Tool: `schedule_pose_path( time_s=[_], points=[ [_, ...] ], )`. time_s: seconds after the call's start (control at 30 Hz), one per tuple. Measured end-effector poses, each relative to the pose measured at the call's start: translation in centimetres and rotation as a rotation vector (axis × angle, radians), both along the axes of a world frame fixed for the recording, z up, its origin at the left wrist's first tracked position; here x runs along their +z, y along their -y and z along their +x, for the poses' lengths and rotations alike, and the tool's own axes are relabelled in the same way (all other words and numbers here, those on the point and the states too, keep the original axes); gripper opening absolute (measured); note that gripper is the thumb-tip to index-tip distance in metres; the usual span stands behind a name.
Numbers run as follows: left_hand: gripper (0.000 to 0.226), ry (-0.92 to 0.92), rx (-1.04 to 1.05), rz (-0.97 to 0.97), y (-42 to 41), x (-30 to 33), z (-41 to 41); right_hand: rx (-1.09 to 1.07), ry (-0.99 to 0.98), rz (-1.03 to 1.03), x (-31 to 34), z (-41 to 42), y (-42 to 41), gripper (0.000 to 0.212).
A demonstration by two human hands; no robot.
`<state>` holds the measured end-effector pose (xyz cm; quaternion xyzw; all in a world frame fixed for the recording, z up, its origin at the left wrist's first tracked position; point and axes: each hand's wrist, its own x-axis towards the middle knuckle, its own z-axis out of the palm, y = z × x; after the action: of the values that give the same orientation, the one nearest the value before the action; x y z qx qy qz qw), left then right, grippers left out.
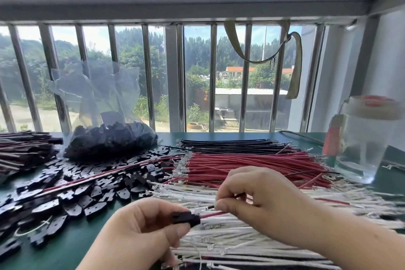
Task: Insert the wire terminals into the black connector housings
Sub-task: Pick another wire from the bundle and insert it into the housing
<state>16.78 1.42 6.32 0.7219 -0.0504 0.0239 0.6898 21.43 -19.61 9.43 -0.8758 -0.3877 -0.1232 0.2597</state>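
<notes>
Green table: two hands, one housing, one red wire.

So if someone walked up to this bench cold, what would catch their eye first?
Probably the two hands low in the middle: the left hand holds a black connector housing, and the right hand pinches a red wire running into it. Behind them lie sorted wire stacks, red wires above white wires, with loose black housings scattered on the left.
</notes>
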Motion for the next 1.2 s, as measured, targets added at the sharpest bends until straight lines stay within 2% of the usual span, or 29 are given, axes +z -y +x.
schedule_pose_path(
  time_s=[0.17, 0.3, 0.5, 0.63, 0.83, 1.03, 1.2],
  points=[
    [0.019, 0.017, 0.048, 0.069, 0.1, 0.0, -0.1, 0.006, -0.046, 0.067, -0.1, -0.1, 0.1, 0.008],
    [0.024, 0.038, 0.052, 0.103, 0.0, -0.1, -0.1, -0.007, -0.080, 0.101, -0.2, -0.1, 0.0, 0.002],
    [0.028, 0.082, 0.045, 0.114, 0.1, -0.3, 0.1, -0.027, -0.092, 0.129, -0.4, -0.5, -0.3, 0.005],
    [0.021, 0.094, 0.029, 0.081, 0.0, -0.3, 0.0, -0.034, -0.085, 0.132, -0.3, -0.9, -0.5, 0.004],
    [0.040, 0.089, -0.005, 0.013, 0.0, -0.1, -0.1, -0.002, -0.112, 0.117, 0.6, -1.4, -0.5, 0.004],
    [0.038, 0.092, -0.034, -0.016, -0.1, 0.1, -0.1, 0.048, -0.195, 0.169, 1.0, -1.3, -0.3, 0.009],
    [0.031, 0.096, -0.020, -0.006, -0.2, -0.3, 0.1, 0.104, -0.084, 0.216, 0.4, -1.3, -0.2, 0.008]
  ],
)
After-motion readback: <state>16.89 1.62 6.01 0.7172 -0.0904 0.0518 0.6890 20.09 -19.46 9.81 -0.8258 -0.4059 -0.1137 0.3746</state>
